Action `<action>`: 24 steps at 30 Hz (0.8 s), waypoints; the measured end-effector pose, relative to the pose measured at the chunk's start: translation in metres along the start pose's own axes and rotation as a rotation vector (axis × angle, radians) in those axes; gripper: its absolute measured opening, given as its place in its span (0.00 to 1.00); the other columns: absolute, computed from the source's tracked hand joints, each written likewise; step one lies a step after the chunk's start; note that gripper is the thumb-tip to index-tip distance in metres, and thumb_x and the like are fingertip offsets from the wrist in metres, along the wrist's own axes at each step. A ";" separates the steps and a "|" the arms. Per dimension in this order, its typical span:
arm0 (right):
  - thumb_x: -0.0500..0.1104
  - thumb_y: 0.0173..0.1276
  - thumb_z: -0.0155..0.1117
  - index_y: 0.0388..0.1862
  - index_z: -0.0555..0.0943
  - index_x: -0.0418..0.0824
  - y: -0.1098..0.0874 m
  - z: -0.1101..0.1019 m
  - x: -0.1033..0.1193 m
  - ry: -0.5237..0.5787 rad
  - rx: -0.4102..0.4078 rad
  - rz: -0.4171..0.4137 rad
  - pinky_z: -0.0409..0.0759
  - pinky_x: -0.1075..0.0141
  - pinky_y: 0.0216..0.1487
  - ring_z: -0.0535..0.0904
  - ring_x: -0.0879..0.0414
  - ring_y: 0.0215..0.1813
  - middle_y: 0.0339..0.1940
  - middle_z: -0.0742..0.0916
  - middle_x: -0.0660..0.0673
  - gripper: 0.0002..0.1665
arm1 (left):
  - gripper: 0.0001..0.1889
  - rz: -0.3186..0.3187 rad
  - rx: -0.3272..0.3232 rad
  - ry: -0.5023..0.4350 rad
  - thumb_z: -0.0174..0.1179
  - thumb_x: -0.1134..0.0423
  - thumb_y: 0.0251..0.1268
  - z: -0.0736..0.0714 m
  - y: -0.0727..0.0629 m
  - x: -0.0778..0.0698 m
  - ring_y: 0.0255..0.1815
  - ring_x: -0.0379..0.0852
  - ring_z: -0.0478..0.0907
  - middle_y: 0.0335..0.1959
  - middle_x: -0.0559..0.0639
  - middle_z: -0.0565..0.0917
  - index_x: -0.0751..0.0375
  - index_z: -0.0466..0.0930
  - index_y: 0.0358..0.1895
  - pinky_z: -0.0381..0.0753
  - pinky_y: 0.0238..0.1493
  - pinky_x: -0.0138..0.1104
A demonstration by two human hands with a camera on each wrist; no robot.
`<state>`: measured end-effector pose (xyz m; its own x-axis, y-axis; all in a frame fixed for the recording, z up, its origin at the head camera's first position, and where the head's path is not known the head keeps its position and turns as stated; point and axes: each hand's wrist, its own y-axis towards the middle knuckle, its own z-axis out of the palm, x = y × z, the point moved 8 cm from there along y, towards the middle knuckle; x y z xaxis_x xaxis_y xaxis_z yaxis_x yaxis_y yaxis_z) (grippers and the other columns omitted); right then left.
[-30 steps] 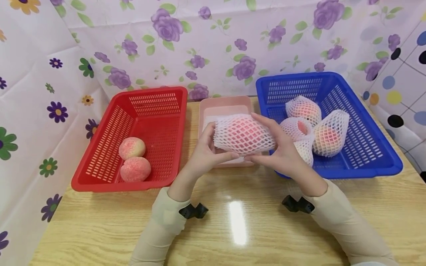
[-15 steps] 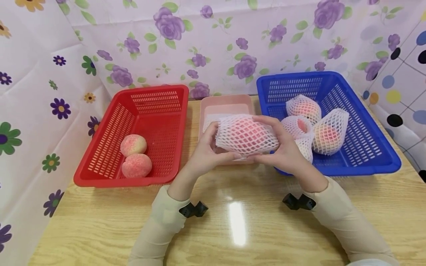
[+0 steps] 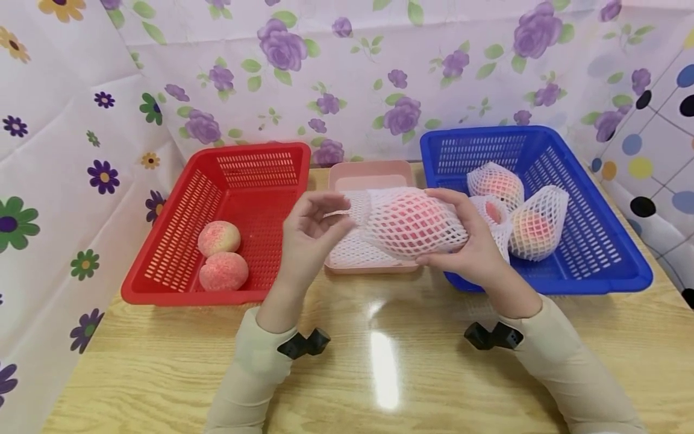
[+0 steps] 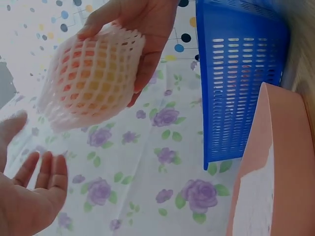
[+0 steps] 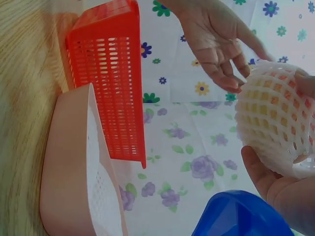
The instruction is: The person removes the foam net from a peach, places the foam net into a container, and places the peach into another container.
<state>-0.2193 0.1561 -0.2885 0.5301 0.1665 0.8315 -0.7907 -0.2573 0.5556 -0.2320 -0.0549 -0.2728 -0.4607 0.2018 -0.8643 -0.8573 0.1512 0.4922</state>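
Note:
A peach in a white foam net sleeve (image 3: 412, 222) is held up above the pink tray, tilted on its side. My right hand (image 3: 470, 244) grips it at its right end, thumb below and fingers over the top. The left wrist view shows the netted peach (image 4: 93, 78) with the right hand's fingers around one end. My left hand (image 3: 310, 238) is just left of the sleeve's loose end, its fingers apart and loosely bent, holding nothing. Beneath the peach, more flat white foam nets (image 3: 355, 250) lie in the pink tray (image 3: 371, 170).
On the left a red basket (image 3: 271, 296) contains two bare peaches, one pink-yellow (image 3: 219, 239) and one pinker (image 3: 224, 271). At right stands a blue basket (image 3: 596, 283) with several netted peaches (image 3: 537, 232). A flowered cloth (image 3: 401, 78) hangs behind the wooden table (image 3: 347, 374).
Both hands were holding the netted peach earlier. My left hand has let go and drawn back to the left, while the right hand keeps the peach, shifted slightly right.

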 end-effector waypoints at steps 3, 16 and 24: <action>0.20 0.36 0.75 0.64 0.70 0.43 -0.001 0.001 0.000 -0.020 0.012 -0.001 0.77 0.72 0.53 0.75 0.57 0.56 0.57 0.78 0.49 0.52 | 0.12 0.057 -0.024 -0.049 0.57 0.87 0.52 -0.005 0.000 -0.004 0.42 0.40 0.81 0.38 0.44 0.83 0.78 0.75 0.41 0.84 0.46 0.32; 0.26 0.39 0.78 0.65 0.67 0.36 -0.001 0.008 -0.003 -0.098 0.087 -0.021 0.74 0.70 0.55 0.73 0.56 0.57 0.59 0.78 0.50 0.51 | 0.06 -0.053 0.055 0.065 0.64 0.81 0.51 -0.004 -0.004 -0.008 0.36 0.41 0.83 0.34 0.46 0.86 0.71 0.83 0.33 0.85 0.40 0.31; 0.26 0.37 0.79 0.64 0.68 0.36 -0.003 0.010 -0.005 -0.125 0.094 -0.007 0.73 0.70 0.55 0.73 0.56 0.57 0.59 0.77 0.51 0.51 | 0.06 -0.125 0.077 0.180 0.65 0.78 0.53 -0.001 -0.007 -0.007 0.36 0.39 0.83 0.37 0.62 0.85 0.75 0.83 0.35 0.85 0.40 0.31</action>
<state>-0.2167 0.1461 -0.2945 0.5742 0.0501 0.8172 -0.7577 -0.3455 0.5536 -0.2228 -0.0587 -0.2705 -0.3913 0.0017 -0.9203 -0.8934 0.2393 0.3803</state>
